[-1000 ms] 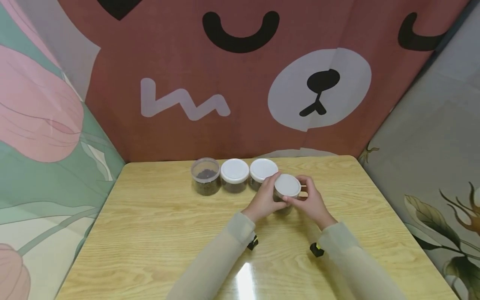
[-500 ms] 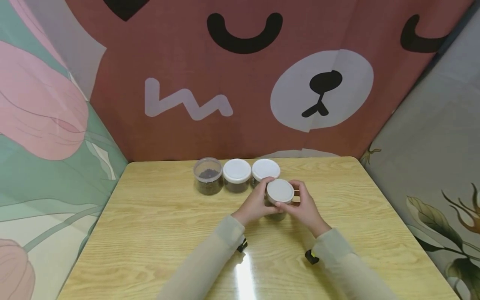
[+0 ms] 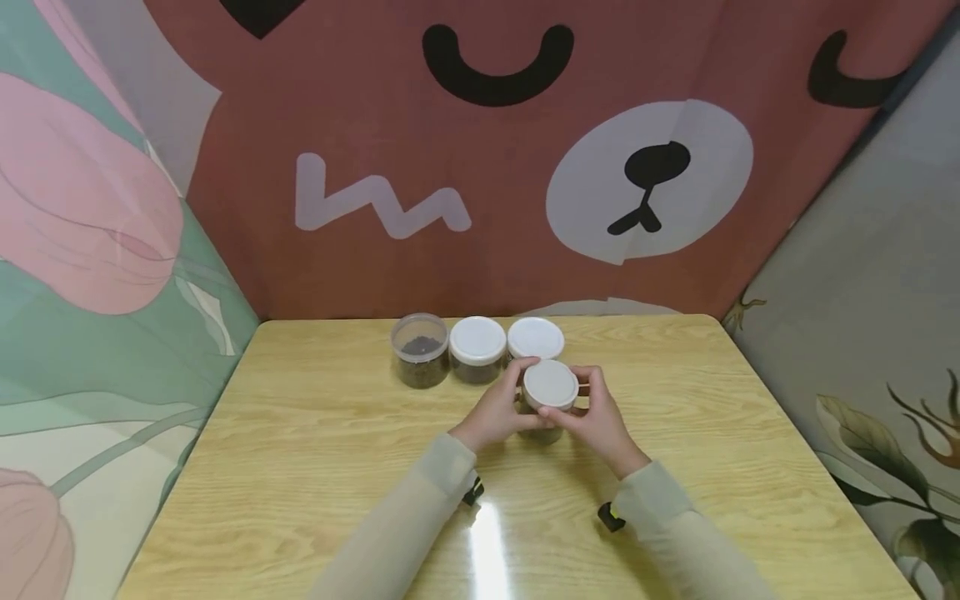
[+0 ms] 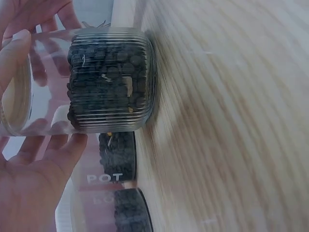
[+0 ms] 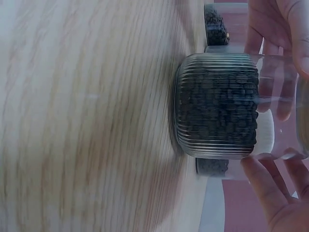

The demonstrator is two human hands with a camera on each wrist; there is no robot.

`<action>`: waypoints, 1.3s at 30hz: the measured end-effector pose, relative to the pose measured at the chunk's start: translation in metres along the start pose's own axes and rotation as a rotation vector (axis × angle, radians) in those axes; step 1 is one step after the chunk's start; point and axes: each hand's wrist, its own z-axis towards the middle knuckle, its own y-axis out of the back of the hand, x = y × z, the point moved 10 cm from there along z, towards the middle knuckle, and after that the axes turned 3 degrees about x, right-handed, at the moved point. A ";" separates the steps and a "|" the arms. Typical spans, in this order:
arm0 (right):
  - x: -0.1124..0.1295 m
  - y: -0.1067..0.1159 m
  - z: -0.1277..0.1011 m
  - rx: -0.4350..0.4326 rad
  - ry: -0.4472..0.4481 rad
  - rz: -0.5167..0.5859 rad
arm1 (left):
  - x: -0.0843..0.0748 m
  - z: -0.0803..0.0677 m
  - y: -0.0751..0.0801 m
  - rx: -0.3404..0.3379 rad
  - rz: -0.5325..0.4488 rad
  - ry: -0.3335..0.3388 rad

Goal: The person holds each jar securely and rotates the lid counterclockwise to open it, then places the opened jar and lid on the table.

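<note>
A clear jar with a white lid is between my two hands, toward the front of a row of similar jars. My left hand grips its left side, fingers around the upper part and thumb at the front. My right hand holds the right side, its thumb at the front of the lid's rim. The left wrist view shows the jar's ribbed lower part filled with dark pellets, its base right at the table. Dark pellets also fill the lower part in the right wrist view.
Behind stand an open jar of dark pellets and two white-lidded jars, one in the middle and one on the right, partly hidden by my left hand. The wooden table ends at a bear-print cloth.
Both hands have shifted left and slightly nearer to me with the lidded jar. The back-row jars keep their places on the table; the head view has turned slightly.
</note>
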 end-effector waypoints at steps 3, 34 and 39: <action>-0.001 -0.006 -0.001 0.001 0.001 0.025 | 0.001 -0.006 0.004 0.009 -0.040 0.008; 0.034 -0.062 -0.020 -0.009 0.022 0.001 | 0.023 -0.067 0.042 -0.045 -0.172 0.087; 0.039 -0.064 -0.020 0.015 0.051 0.000 | 0.017 -0.070 0.045 -0.046 -0.177 0.084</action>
